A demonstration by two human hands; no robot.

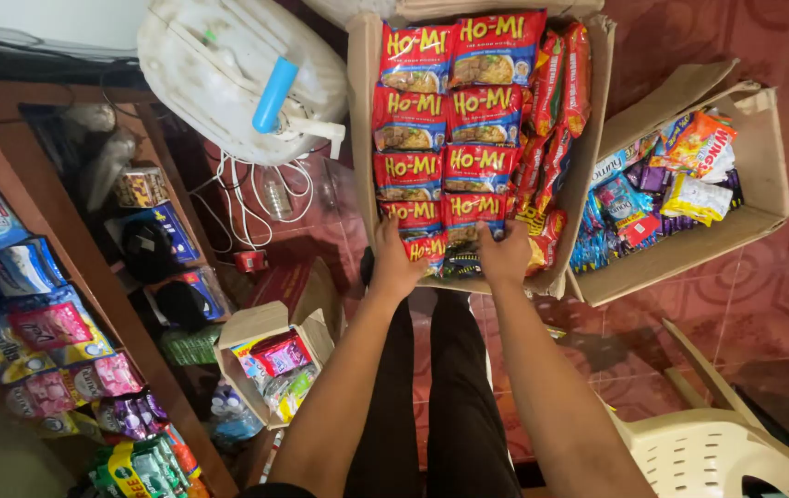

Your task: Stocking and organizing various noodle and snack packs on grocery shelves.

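Seated person leaning over a big box (362, 111) on the red floor (763, 304). Left hand (395, 265) and right hand (505, 255) lie side by side, slightly apart, each curled over the nearest red noodle packs (431, 166) at the box's near end; how firmly they grip cannot be told. Packs stand in two rows, more on edge at right. Second box (689, 254) of mixed sachets beside it; small box (256, 325), shelf (90, 277), plastic chair (708, 452) nearby.
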